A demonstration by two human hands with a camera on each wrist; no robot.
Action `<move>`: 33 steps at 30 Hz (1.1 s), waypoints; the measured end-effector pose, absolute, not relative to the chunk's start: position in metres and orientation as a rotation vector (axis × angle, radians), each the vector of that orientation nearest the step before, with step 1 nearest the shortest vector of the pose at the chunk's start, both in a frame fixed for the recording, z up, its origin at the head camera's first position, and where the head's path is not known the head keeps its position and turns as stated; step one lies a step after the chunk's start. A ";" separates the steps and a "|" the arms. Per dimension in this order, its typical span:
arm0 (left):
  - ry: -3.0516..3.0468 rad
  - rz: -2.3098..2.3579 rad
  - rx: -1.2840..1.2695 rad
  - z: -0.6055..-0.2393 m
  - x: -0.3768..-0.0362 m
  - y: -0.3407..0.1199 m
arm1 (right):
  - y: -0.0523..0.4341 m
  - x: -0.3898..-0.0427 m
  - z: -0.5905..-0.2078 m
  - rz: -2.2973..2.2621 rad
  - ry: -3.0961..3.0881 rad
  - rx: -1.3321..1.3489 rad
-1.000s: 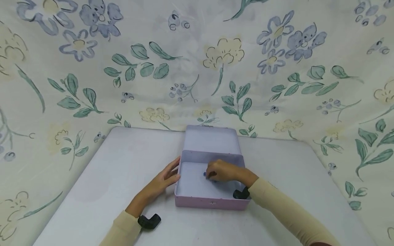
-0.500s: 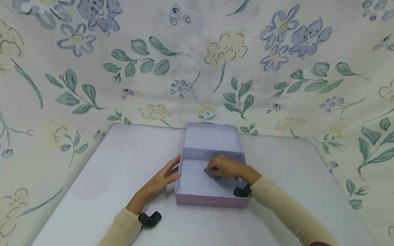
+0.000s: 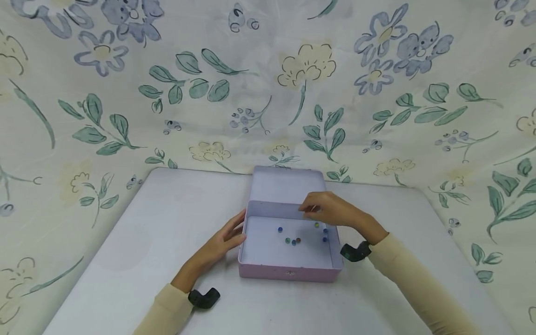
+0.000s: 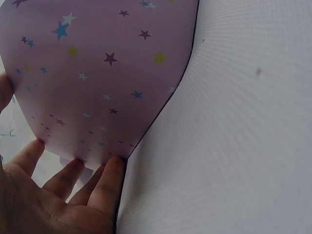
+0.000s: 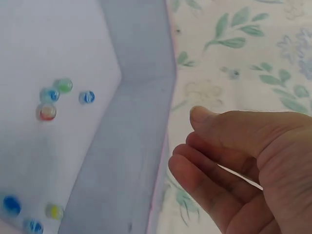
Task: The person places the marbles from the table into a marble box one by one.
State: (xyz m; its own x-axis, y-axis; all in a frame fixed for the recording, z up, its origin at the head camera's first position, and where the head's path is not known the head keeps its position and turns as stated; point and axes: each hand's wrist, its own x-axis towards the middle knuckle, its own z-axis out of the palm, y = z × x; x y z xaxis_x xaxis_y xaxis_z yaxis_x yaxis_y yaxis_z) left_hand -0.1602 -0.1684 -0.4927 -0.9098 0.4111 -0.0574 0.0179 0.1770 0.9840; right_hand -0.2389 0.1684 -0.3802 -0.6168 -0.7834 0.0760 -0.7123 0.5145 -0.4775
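I see my left hand [image 3: 220, 245] flat, fingers straight, touching the left wall of the tin [image 3: 289, 272] on the table [image 3: 134, 242]. My right hand [image 3: 331, 210] hovers relaxed, empty, above the marbles [image 3: 295, 240] inside.

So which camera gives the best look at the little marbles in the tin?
The right wrist view: the marbles show large, colours clear. The head view shows them tiny inside the tin. The left wrist view shows none.
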 end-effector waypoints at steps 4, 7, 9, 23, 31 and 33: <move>2.139 1.786 0.414 -0.492 -0.160 -0.167 | 0.198 -0.231 -0.376 -0.759 2.649 -1.263; 2.147 1.793 0.420 -0.491 -0.161 -0.168 | 0.219 -0.225 -0.377 -0.810 2.691 -1.196; 2.157 1.796 0.429 -0.492 -0.161 -0.168 | 0.233 -0.222 -0.380 -0.838 2.716 -1.144; 2.176 1.784 0.443 -0.493 -0.161 -0.167 | 0.290 -0.192 -0.421 -0.880 2.778 -0.938; 2.171 1.781 0.437 -0.492 -0.160 -0.167 | 0.306 -0.178 -0.445 -0.890 2.774 -0.771; 2.172 1.781 0.432 -0.491 -0.160 -0.168 | 0.309 -0.176 -0.449 -0.895 2.786 -0.765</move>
State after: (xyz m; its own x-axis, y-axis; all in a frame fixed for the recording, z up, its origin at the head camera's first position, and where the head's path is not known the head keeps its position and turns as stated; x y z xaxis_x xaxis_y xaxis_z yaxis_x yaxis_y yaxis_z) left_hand -0.1601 -0.1676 -0.4912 -0.9102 0.4123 -0.0393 0.0421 0.1866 0.9815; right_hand -0.1762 0.3093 -0.4488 -0.8657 -0.4988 0.0419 -0.4299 0.6981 -0.5726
